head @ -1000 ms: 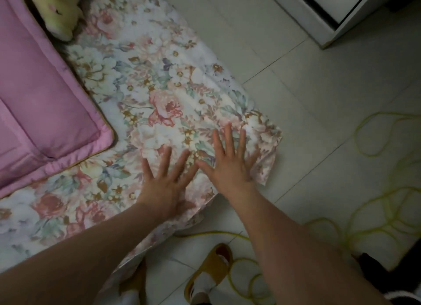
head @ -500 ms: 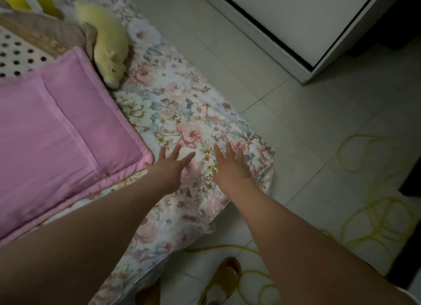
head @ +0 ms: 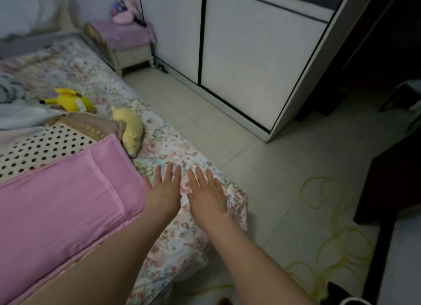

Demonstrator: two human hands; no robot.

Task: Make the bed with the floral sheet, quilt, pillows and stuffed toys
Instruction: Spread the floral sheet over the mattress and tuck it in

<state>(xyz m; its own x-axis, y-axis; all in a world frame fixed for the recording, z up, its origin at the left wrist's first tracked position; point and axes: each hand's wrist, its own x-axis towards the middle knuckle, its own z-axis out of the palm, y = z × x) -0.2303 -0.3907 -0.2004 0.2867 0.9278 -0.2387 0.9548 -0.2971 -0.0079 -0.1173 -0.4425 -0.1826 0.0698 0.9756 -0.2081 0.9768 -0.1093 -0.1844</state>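
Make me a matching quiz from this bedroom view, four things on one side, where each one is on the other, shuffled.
1 pale yellow stuffed toy
2 pink quilt
3 right hand
4 nightstand

A beside the wardrobe, pink cloth on top
B open, over the near corner of the floral sheet
C on that sheet, at the quilt's far corner
D lying left of the left hand

Pairs: 1-C, 2-D, 3-B, 4-A

Both hands have slid farther up the floral sheet (head: 173, 149) from its near corner. The left hand (head: 163, 190) now lies just beside the pink quilt (head: 68, 195). The right hand (head: 208, 192), spread wide before, has its fingers closer together.
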